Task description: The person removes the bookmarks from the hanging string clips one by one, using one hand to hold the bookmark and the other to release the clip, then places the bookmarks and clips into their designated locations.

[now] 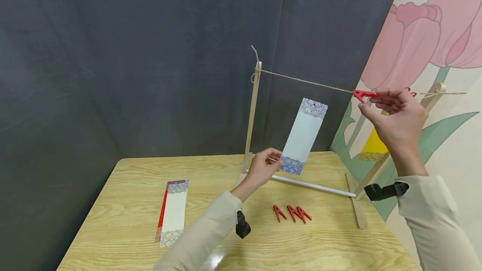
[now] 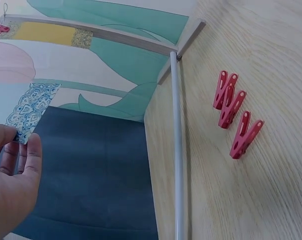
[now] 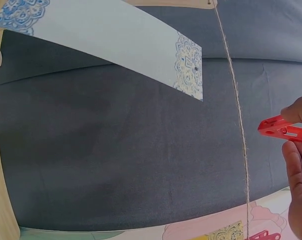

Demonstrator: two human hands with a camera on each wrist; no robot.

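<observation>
Dark cloth (image 1: 169,53) backs the worktop (image 1: 124,204) as the left hand (image 1: 263,164) pinches a blue-edged card (image 1: 303,135) by its lower-left corner below the string (image 1: 306,81), likely light and easily creased, so best held by edges, while the right hand (image 1: 401,114) grips a red clip (image 1: 361,94).

High stood the right arm (image 1: 429,216), right hand (image 1: 401,116) pinching between thumb and fingers! Lower, the left arm (image 1: 203,233) slanted inward, left hand (image 1: 262,167) pinching too, its rear fingers seemingly curled, though partly hidden.
</observation>
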